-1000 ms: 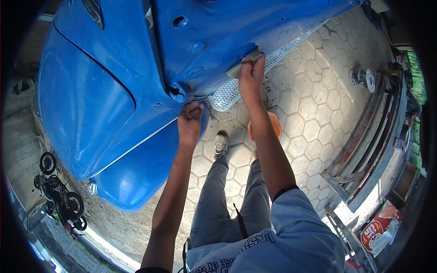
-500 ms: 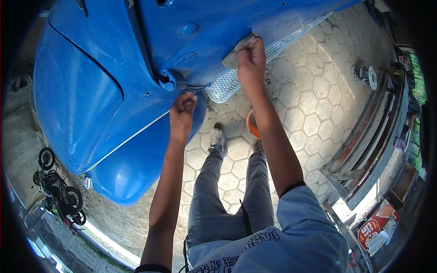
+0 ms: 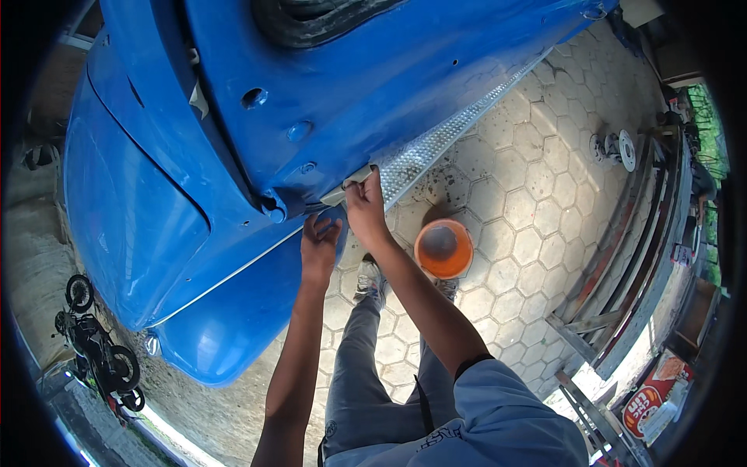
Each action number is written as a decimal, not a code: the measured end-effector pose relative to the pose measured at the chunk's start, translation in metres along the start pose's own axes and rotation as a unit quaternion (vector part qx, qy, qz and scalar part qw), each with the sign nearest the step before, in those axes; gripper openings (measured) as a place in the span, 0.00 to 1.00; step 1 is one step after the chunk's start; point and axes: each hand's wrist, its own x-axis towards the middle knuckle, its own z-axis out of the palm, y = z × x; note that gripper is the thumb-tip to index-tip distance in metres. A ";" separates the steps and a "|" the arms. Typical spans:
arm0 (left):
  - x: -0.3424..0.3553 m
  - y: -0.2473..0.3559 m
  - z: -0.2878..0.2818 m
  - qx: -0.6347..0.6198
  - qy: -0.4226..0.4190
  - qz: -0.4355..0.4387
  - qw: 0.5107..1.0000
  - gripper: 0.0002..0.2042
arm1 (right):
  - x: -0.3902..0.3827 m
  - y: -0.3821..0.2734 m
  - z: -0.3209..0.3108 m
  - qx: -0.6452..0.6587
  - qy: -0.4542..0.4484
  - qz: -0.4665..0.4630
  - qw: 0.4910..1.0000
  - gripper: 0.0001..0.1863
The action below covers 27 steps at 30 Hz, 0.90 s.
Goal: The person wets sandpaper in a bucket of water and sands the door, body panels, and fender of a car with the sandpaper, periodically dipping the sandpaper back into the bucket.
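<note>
A blue vehicle body (image 3: 373, 78) fills the upper and left view, with a hinge (image 3: 274, 208) at the door's lower corner and a silver tread-plate strip (image 3: 424, 152) below it. My right hand (image 3: 366, 204) grips a grey-beige pad (image 3: 336, 194) against the blue metal just right of the hinge. My left hand (image 3: 319, 241) is just below the hinge at the edge of the rounded fender (image 3: 218, 335), fingers bent but apart, with nothing visible in them.
An orange bucket (image 3: 459, 253) stands on hexagonal paving (image 3: 521, 210) beside my feet. At right are stacked long beams (image 3: 599, 296), metal hub-like parts (image 3: 626, 152) and a red sign (image 3: 654, 401). A black motorcycle (image 3: 97, 350) stands at the lower left.
My right hand has moved left and down toward the hinge with the pad. My left hand's fingers have loosened. The view has shifted, showing more of the bucket and a window opening above.
</note>
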 end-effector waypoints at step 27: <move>-0.070 0.037 -0.025 0.029 0.167 0.332 0.928 0.14 | 0.024 -0.081 0.015 -0.294 0.062 -0.349 0.888 0.10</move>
